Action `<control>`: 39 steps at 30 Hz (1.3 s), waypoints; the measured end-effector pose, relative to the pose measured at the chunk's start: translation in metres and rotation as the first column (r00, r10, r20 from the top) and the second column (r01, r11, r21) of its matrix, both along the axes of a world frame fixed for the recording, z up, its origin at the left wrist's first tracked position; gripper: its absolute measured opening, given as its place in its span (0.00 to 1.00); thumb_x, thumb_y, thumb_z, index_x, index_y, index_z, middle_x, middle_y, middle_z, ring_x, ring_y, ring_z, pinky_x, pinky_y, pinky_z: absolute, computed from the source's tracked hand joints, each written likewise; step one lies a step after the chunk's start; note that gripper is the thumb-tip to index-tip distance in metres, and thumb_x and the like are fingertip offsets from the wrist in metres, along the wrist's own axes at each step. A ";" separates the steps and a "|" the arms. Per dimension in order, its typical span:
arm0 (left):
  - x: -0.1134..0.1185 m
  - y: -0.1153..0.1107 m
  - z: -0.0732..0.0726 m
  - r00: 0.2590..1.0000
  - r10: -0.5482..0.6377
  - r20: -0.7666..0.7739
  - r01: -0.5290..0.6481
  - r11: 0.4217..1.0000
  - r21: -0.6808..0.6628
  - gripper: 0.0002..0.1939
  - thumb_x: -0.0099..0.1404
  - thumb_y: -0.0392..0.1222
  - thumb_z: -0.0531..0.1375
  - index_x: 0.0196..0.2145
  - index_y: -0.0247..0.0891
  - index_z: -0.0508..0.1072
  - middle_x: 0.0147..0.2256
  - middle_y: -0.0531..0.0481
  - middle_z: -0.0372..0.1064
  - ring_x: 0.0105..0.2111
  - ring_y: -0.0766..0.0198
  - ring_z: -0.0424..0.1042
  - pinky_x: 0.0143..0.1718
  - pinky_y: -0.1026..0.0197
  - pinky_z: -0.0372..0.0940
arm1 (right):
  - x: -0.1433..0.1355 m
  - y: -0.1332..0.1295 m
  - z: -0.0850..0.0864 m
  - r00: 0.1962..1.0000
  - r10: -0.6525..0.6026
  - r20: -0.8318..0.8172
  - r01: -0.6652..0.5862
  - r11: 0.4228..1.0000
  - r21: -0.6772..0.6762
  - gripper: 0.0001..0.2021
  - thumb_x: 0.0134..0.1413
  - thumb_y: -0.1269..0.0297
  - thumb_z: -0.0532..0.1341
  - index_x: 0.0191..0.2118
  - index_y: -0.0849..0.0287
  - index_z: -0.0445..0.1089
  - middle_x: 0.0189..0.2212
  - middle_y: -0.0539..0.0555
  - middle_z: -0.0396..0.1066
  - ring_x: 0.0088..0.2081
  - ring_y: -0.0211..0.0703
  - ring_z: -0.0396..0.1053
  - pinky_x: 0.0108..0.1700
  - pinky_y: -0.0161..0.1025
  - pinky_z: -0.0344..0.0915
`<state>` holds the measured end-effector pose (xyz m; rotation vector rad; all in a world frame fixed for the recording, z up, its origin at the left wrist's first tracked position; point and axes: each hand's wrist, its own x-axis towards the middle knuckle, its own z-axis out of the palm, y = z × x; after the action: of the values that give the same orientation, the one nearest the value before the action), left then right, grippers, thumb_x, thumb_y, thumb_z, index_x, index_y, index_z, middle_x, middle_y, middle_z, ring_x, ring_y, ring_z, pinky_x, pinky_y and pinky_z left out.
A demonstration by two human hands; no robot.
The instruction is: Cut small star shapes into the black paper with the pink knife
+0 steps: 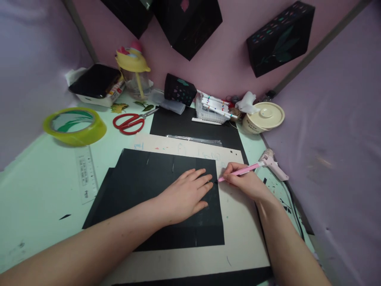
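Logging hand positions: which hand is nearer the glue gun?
Right hand: left of the glue gun, holding a slim pink tool. The left hand lies farther left, on black paper.

The left hand (pixel 187 194) lies flat on a black sheet (pixel 139 178), its fingers a little spread. The right hand (pixel 248 184) holds a pink pen-like tool (pixel 244 170), whose tip is at the right edge of this sheet. Below is a beige board (pixel 238 222). Red-handled scissors (pixel 141 116) lie on the counter (pixel 38 190), near a yellow tape roll (pixel 99 129).
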<state>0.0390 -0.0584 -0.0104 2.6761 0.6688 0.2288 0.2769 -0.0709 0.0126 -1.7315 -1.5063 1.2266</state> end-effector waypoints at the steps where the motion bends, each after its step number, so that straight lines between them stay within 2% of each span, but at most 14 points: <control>1: 0.000 0.000 0.000 1.000 0.000 0.002 0.000 1.000 0.001 0.24 0.70 0.49 0.54 0.60 0.38 0.62 0.63 0.47 0.55 0.65 0.52 0.47 0.64 0.49 0.43 | 0.001 -0.001 -0.001 1.000 0.000 -0.010 0.000 1.000 0.006 0.05 0.49 0.69 0.60 0.24 0.59 0.69 0.20 0.47 0.65 0.22 0.33 0.54 0.24 0.33 0.47; 9: -0.001 0.001 0.000 1.000 0.000 -0.015 0.000 1.000 0.000 0.24 0.70 0.49 0.54 0.60 0.39 0.62 0.64 0.47 0.54 0.65 0.52 0.46 0.64 0.49 0.43 | 0.004 -0.006 -0.013 0.978 -0.093 -0.185 0.108 0.991 0.078 0.03 0.51 0.66 0.62 0.28 0.58 0.70 0.20 0.46 0.64 0.20 0.32 0.55 0.22 0.33 0.47; 15: -0.001 0.002 0.000 1.000 0.002 -0.003 -0.002 1.000 0.015 0.24 0.70 0.50 0.53 0.60 0.39 0.62 0.64 0.48 0.54 0.65 0.52 0.46 0.64 0.49 0.43 | -0.001 -0.009 -0.021 0.957 -0.183 -0.225 0.221 0.963 0.154 0.11 0.55 0.55 0.62 0.32 0.58 0.73 0.17 0.46 0.63 0.18 0.34 0.56 0.20 0.33 0.50; 17: -0.001 0.003 -0.001 1.000 0.013 -0.009 -0.013 1.000 0.019 0.24 0.70 0.49 0.54 0.60 0.39 0.62 0.64 0.48 0.54 0.65 0.52 0.47 0.64 0.49 0.44 | -0.001 -0.012 -0.014 0.955 -0.201 -0.220 0.239 0.958 0.161 0.11 0.55 0.54 0.63 0.34 0.58 0.73 0.19 0.47 0.65 0.19 0.34 0.58 0.21 0.33 0.53; 20: -0.001 0.006 -0.002 0.999 0.032 -0.009 -0.032 0.999 0.030 0.25 0.70 0.49 0.54 0.60 0.38 0.62 0.64 0.47 0.54 0.65 0.51 0.47 0.63 0.48 0.44 | -0.002 -0.021 0.005 0.972 -0.191 -0.135 0.211 0.966 0.153 0.11 0.53 0.57 0.64 0.40 0.56 0.72 0.24 0.48 0.70 0.23 0.37 0.63 0.25 0.34 0.59; 23: -0.002 0.007 -0.003 0.999 0.037 0.010 -0.038 0.998 0.051 0.25 0.70 0.50 0.54 0.60 0.38 0.62 0.63 0.46 0.54 0.65 0.51 0.48 0.63 0.48 0.45 | -0.011 -0.032 0.023 0.979 -0.204 -0.017 0.204 0.967 0.155 0.09 0.55 0.60 0.62 0.40 0.56 0.71 0.24 0.49 0.71 0.24 0.39 0.65 0.27 0.35 0.61; 25: -0.002 0.007 -0.003 0.999 0.037 0.015 -0.038 0.997 0.063 0.24 0.70 0.50 0.53 0.60 0.38 0.62 0.63 0.45 0.54 0.65 0.51 0.48 0.63 0.49 0.45 | -0.022 -0.037 0.025 0.968 -0.250 0.018 0.243 0.955 0.172 0.08 0.54 0.60 0.61 0.38 0.57 0.72 0.22 0.50 0.71 0.24 0.40 0.65 0.26 0.36 0.60; 29: -0.002 0.006 -0.001 0.999 0.042 -0.009 -0.042 0.997 0.070 0.24 0.69 0.49 0.54 0.60 0.37 0.63 0.63 0.45 0.54 0.65 0.50 0.49 0.63 0.48 0.45 | -0.044 -0.038 0.005 0.942 -0.332 -0.057 0.335 0.909 0.249 0.08 0.52 0.61 0.61 0.36 0.59 0.71 0.25 0.51 0.71 0.26 0.40 0.66 0.28 0.36 0.61; 33: -0.002 0.007 -0.001 0.998 0.056 0.001 -0.056 0.994 0.094 0.24 0.69 0.49 0.54 0.59 0.37 0.63 0.63 0.45 0.55 0.64 0.51 0.50 0.63 0.49 0.45 | -0.055 -0.038 -0.016 0.905 -0.425 0.008 0.385 0.827 0.410 0.05 0.52 0.63 0.60 0.31 0.58 0.70 0.27 0.50 0.72 0.29 0.41 0.67 0.31 0.36 0.63; 39: -0.003 0.008 -0.005 0.997 0.078 0.012 -0.079 0.991 0.106 0.24 0.69 0.48 0.54 0.59 0.37 0.63 0.63 0.46 0.55 0.64 0.51 0.49 0.63 0.49 0.45 | -0.059 -0.039 -0.023 0.919 -0.392 0.051 0.324 0.821 0.471 0.04 0.52 0.64 0.59 0.30 0.58 0.70 0.26 0.49 0.71 0.27 0.40 0.67 0.31 0.36 0.62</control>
<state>0.0365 -0.0500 -0.0158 2.7514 0.7812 0.3040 0.2175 -0.1103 -0.0105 -1.6984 -1.3250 0.5083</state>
